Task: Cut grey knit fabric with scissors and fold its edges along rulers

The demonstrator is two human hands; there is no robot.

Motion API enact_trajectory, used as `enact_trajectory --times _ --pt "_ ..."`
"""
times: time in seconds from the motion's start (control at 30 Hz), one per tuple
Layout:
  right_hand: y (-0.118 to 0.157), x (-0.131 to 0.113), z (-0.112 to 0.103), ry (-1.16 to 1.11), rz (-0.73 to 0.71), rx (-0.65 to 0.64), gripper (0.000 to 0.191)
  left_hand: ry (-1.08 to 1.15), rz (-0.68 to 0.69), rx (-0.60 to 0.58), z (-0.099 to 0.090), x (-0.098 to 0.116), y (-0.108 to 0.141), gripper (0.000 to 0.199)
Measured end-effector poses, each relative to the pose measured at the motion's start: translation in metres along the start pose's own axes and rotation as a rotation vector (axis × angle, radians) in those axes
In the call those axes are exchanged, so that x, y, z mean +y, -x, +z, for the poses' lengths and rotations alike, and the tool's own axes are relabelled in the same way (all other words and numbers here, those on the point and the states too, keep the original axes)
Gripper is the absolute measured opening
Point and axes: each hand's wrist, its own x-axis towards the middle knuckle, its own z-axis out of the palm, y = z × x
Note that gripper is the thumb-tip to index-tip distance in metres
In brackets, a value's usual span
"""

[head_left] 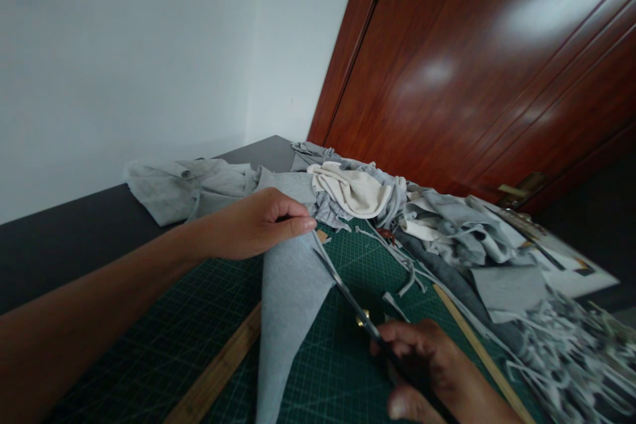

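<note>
My left hand [268,222] pinches the upper edge of a light grey fabric piece [291,305], which hangs down from the fingertips over the green cutting mat. In my right hand [432,371] is a pair of dark scissors [362,315] with a brass-coloured pivot screw. The blades point up and left, and their tips lie at the right edge of the fabric, just below my left fingertips. A narrow strip of the fabric runs along the blades there. My right fingers wrap around the handles, which are partly hidden and dim.
On the green cutting mat [358,377] lie a wooden ruler [218,364], another wooden strip [477,348] and thin fabric offcuts [392,248]. Behind are heaped grey fabrics [218,185] and a cream cloth [352,192]. A pile of scraps [571,351] sits right, near a reddish wooden door [462,79].
</note>
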Motion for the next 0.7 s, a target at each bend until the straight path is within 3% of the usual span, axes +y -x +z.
enact_trajectory --times 0.5,0.7 --pt "-0.0079 -0.009 -0.0015 0.095 -0.039 -0.065 0.066 0.013 0.034 0.011 -0.0008 -0.0014 -0.0003 0.043" --pt "-0.0042 -0.0084 -0.0013 0.095 -0.001 -0.035 0.068 0.227 0.046 -0.018 -0.0043 0.0007 0.0036 0.008"
